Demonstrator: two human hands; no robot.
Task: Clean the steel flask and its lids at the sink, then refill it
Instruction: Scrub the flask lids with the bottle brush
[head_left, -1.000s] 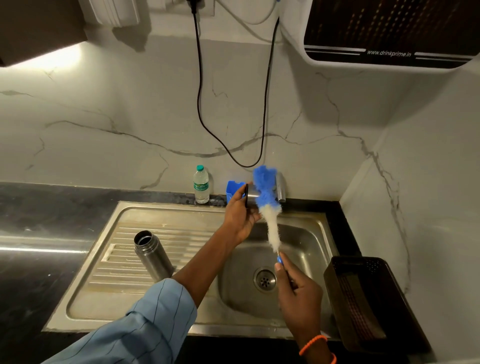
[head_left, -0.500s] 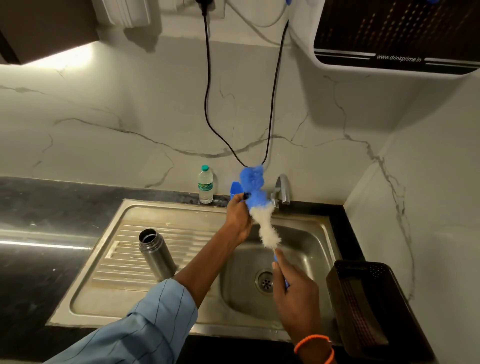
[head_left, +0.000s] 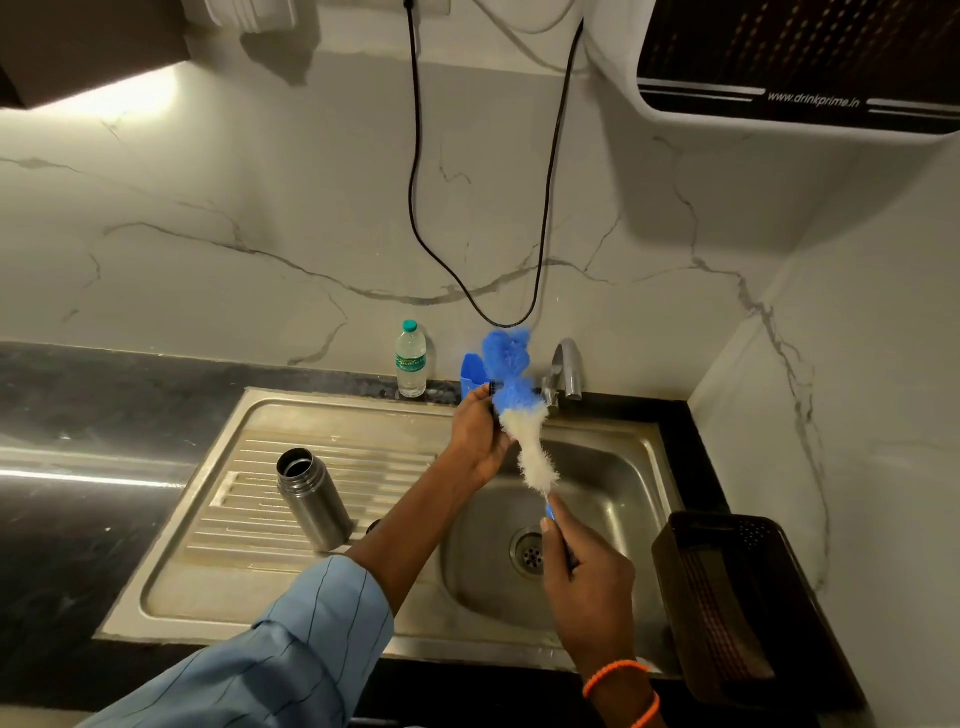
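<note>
Right then, the right hand (head_left: 587, 577) was wrapped around the blue handle of the bottle brush (head_left: 524, 421), fingers curled tight, thumb laid up along the stem, over the sink bowl (head_left: 613, 467) just above the drain (head_left: 529, 552). From that grip the brush ran up and away toward the back edge of the sink, white bristles low, blue bristles fanned at the top in front of the tap (head_left: 565, 369). The left hand (head_left: 475, 436) was up against the bristles where white met blue, fingers curled around a small dark piece, possibly a lid, though most of it was hidden by the hand and the brush. That forearm reached in from the near edge across the draining board (head_left: 249, 499), a pale blue striped sleeve (head_left: 291, 654) pushed up past the elbow. Orange bands (head_left: 621, 686) sat on the right wrist.

And the steel flask (head_left: 311, 501)? Upright and uncapped on the ridged draining board, left of the bowl, well apart from both hands. At the back edge, a small clear plastic bottle (head_left: 411, 359) with a green cap stood on the dark counter (head_left: 78, 395), and just beside it a blue container (head_left: 470, 376) peeked out behind the brush. A dark slotted basket (head_left: 737, 613) sat on the counter at the sink's right edge.
</note>
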